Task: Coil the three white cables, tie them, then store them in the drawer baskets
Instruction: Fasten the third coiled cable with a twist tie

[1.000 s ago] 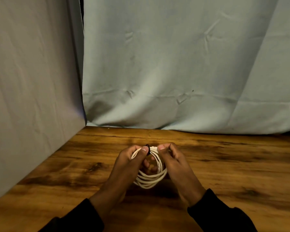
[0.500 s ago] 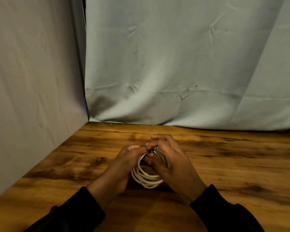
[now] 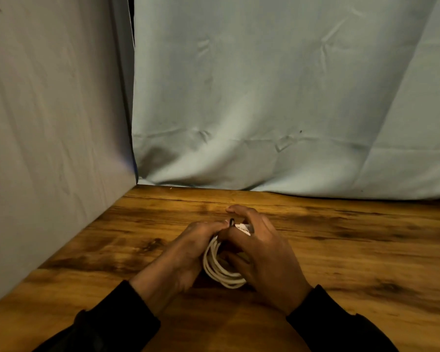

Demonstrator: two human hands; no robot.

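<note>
Cable: a coiled white round cable of several loops stands on edge between the two hands, low in the middle of the view, over the table; whether its lowest loops touch the wood cannot be told.
Tie: a small black tie sits at the top of the coil, right where the fingertips of both hands meet; how far round the loops it goes cannot be told.
Left hand: the left hand lies against the left side of the coil, fingers curled toward its top, the thumb and forefinger pinching at the black tie.
Right hand: the right hand covers the right side of the coil, thumb hooked across the loops near the top and fingers curled over and behind them, so the coil is gripped from that side; the upper right part of the coil is hidden under it.
Sleeves: both forearms wear a black long sleeve and come in from the bottom edge.
Table: a brown wooden table with dark grain streaks lies beneath the hands.
Backdrop: a pale blue-grey creased cloth hangs behind the table, and a second grey cloth panel closes the left side.
</note>
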